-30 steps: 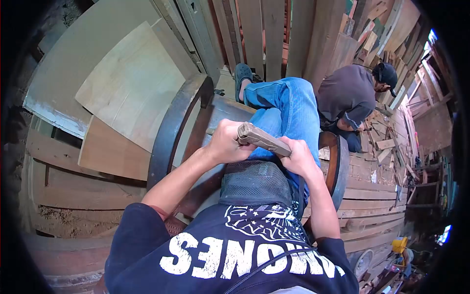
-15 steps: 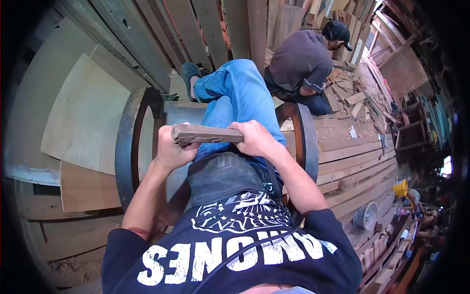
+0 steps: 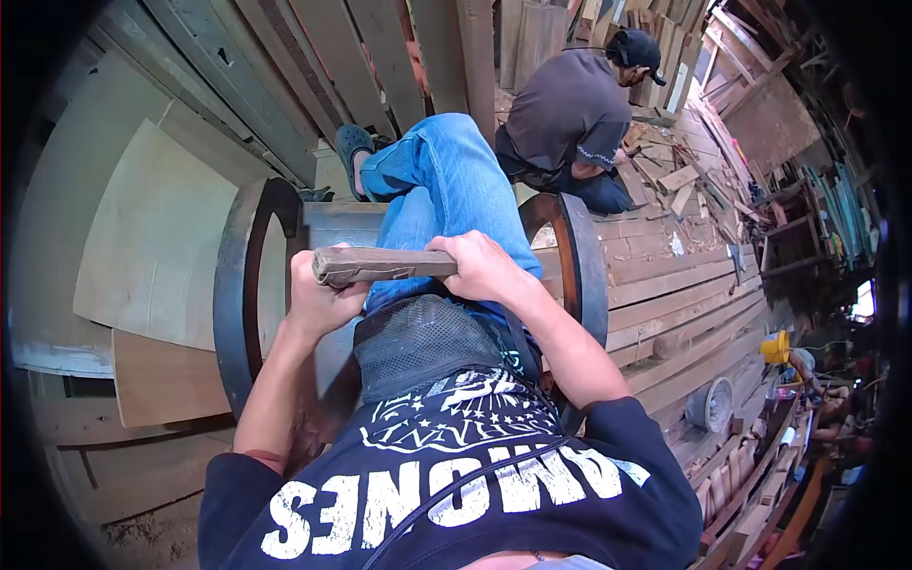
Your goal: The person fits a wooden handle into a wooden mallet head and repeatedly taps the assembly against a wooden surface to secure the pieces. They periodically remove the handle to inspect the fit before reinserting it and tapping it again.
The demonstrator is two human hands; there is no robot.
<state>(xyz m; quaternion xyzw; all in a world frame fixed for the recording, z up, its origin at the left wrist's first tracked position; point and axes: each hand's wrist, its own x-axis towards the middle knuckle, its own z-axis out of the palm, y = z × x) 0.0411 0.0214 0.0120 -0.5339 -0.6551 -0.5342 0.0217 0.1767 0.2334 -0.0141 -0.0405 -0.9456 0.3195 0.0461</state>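
Note:
A brown wooden piece (image 3: 385, 263) with a blunt, worn left end lies crosswise above my lap. My left hand (image 3: 326, 296) is closed round it from below, near its left end. At its right end my right hand (image 3: 472, 267) grips it, fingers wrapped over the end. Below it are my blue jeans (image 3: 442, 180) and a dark mesh pouch (image 3: 427, 342) at my waist. Curved dark wooden armrests (image 3: 237, 294) of the seat stand on either side of me.
A co-worker in a cap (image 3: 565, 109) crouches at the upper right beside wood scraps (image 3: 679, 179). Pale boards (image 3: 152, 237) lean at the left. Long planks (image 3: 674, 294) cover the floor at the right, with a bucket (image 3: 711, 405) and a yellow container (image 3: 775, 348).
The view has shifted slightly, so most things appear a little further left. Both hands keep their hold on the wooden piece. The co-worker's forearm has moved outward, and a hand now shows.

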